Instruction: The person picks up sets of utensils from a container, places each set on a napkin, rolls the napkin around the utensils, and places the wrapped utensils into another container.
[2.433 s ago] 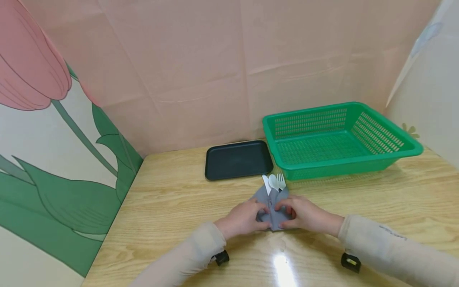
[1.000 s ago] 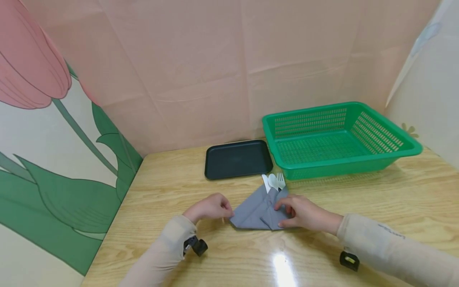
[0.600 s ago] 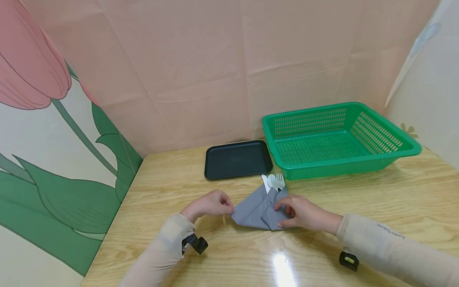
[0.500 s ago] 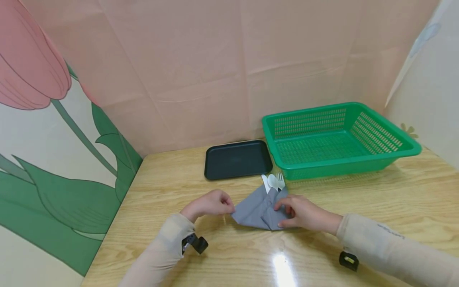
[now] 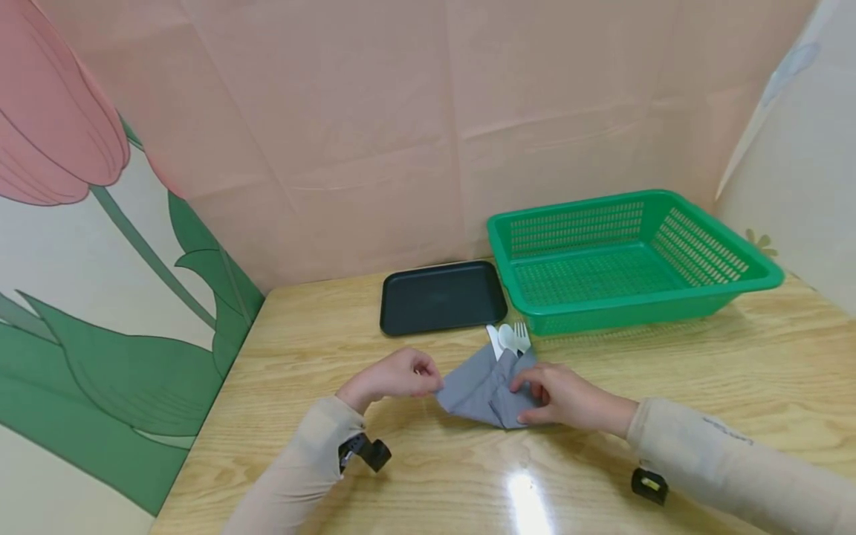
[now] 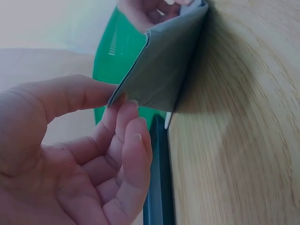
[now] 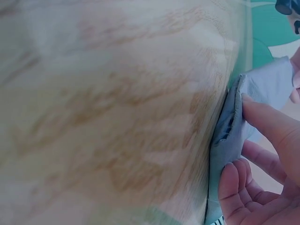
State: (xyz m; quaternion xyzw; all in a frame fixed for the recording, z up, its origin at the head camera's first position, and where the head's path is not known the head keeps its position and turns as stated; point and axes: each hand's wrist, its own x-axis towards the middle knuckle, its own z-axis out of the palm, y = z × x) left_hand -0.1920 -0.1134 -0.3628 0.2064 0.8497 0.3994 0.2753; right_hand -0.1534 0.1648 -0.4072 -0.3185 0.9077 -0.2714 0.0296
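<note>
A grey napkin (image 5: 471, 386) is folded around a white knife (image 5: 494, 342), spoon (image 5: 507, 339) and fork (image 5: 521, 336), whose upper ends stick out at its far edge. My left hand (image 5: 397, 374) pinches the napkin's left corner between thumb and fingertips; the left wrist view has this corner (image 6: 154, 75) lifted off the table. On the napkin's right part, my right hand (image 5: 568, 397) rests with bent fingers. In the right wrist view its thumb and fingertips press the folded layers (image 7: 227, 145). The lower parts of the cutlery are hidden in the cloth.
A black tray (image 5: 443, 297) lies behind the napkin, left of a large green basket (image 5: 635, 299). The basket's near left corner stands close to the fork. A pink cloth (image 5: 348, 148) hangs behind the wooden table (image 5: 307, 334).
My left hand went from the napkin's middle out to its left corner, took hold of it, and has since raised it slightly and brought it rightward. My right hand has stayed on the napkin.
</note>
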